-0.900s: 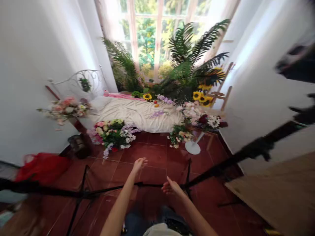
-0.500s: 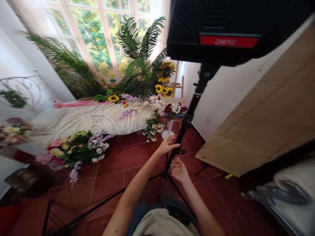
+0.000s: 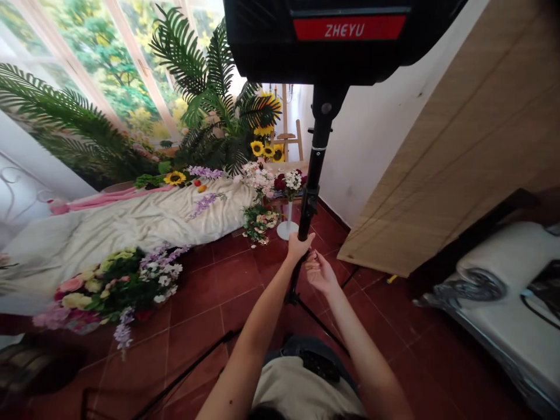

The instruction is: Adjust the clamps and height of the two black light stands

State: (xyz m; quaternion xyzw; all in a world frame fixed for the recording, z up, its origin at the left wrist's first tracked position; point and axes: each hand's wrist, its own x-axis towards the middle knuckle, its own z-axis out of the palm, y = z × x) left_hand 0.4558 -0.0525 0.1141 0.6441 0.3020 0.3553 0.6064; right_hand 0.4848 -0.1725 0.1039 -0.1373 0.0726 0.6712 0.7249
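Observation:
A black light stand (image 3: 314,169) rises in front of me and carries a big black lamp head (image 3: 271,58) with a red ZHEYU label. My left hand (image 3: 299,248) is wrapped round the lower pole. Just below and to the right, my right hand (image 3: 321,273) is closed, its fingertips pinched at the pole's clamp, where a tightening knob sits, mostly covered by the fingers. Higher up the pole is another black clamp (image 3: 310,200). The stand's legs (image 3: 321,321) spread over the red tiles close to my body.
A bed with a cream cover (image 3: 131,219) lies to the left, with a flower arrangement (image 3: 118,286) before it. Palm fronds (image 3: 205,87) and a white pedestal vase (image 3: 287,229) stand behind. To the right are a woven blind (image 3: 420,157) and an ornate white seat (image 3: 494,291).
My left hand has gone from spread beside the pole to wrapped round it. My right hand has risen to the clamp. The view has shifted right, and the stand looks more upright.

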